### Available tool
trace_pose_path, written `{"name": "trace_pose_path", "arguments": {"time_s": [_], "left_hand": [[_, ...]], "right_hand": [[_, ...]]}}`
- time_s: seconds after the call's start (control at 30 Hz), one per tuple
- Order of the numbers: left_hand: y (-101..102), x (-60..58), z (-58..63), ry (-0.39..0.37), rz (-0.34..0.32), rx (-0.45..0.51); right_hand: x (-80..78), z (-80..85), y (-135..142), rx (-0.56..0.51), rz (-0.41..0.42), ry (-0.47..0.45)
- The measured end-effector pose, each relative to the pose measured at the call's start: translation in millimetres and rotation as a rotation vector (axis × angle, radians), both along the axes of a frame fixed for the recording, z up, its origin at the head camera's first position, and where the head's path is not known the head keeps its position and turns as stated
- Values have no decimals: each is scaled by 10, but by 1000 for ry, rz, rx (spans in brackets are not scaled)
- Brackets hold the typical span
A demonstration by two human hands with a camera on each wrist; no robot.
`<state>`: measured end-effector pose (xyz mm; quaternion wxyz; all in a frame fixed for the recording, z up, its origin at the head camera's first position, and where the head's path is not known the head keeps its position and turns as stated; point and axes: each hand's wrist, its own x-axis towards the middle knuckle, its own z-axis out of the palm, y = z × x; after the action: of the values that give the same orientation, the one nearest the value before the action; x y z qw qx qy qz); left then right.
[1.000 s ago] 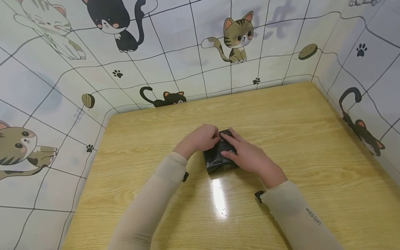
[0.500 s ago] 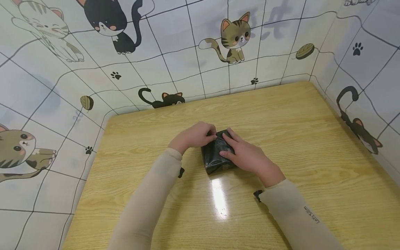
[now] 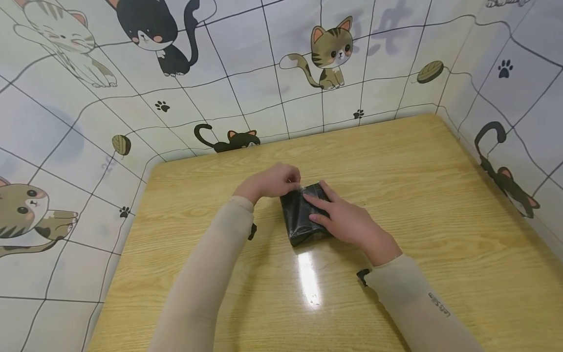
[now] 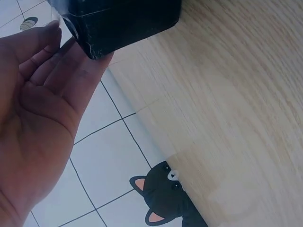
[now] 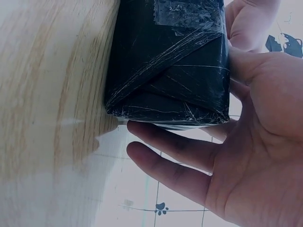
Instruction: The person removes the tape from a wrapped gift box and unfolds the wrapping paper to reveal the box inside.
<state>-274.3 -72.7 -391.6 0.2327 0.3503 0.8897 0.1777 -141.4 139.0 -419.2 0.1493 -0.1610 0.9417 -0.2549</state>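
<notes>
Left hand (image 3: 273,181): moved leftward and away from the person over the last second, to the far left corner of the black package (image 3: 296,217); thumb and fingers pinch its edge, exact hold hard to make out. Right hand (image 3: 349,218): fingers spread and extended, thumb and index on the package's top, toward its right side. Package: wrapped, clear tape (image 5: 182,14) on one side, flat on wood-grain table (image 3: 382,166).

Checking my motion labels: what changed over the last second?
The left hand moved left and away from the wearer, towards the far-left corner of the black package. The right hand's index finger shifted left. Unchanged: package on the table, right hand on it.
</notes>
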Motion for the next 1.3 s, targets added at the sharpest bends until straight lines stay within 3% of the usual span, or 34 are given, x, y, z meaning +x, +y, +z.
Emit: {"name": "trace_pose_path", "arguments": {"time_s": [0.2,0.33,0.47,0.57,0.73,0.8,0.87,1.0,1.07,1.17,1.3], "left_hand": [[77,-40,70,86,-43,-100],[142,-62,192,226,-71,-253],[123,-163,224,302,-16,-293],[52,-256,174,195,86,-173],[-32,-352,143,-62,262,140],[-19,-362,162,-104,305,227],[2,-344,183,-92,320,259],[53,-251,202,65,262,133],[72,-155,216,101,239,49],[98,58,250,122,241,-77],[126,430,256,191,291,-197]], "right_hand": [[4,14,-15,36,15,28],[-1,14,-16,38,25,29],[1,-7,-14,36,33,25],[4,-13,-23,25,35,15],[-1,9,-32,11,29,3],[-5,12,-19,13,25,1],[0,14,-10,12,22,2],[2,10,-5,3,25,11],[0,6,-9,2,27,12],[-4,6,-18,1,27,5],[-4,7,-24,5,13,-1]]}}
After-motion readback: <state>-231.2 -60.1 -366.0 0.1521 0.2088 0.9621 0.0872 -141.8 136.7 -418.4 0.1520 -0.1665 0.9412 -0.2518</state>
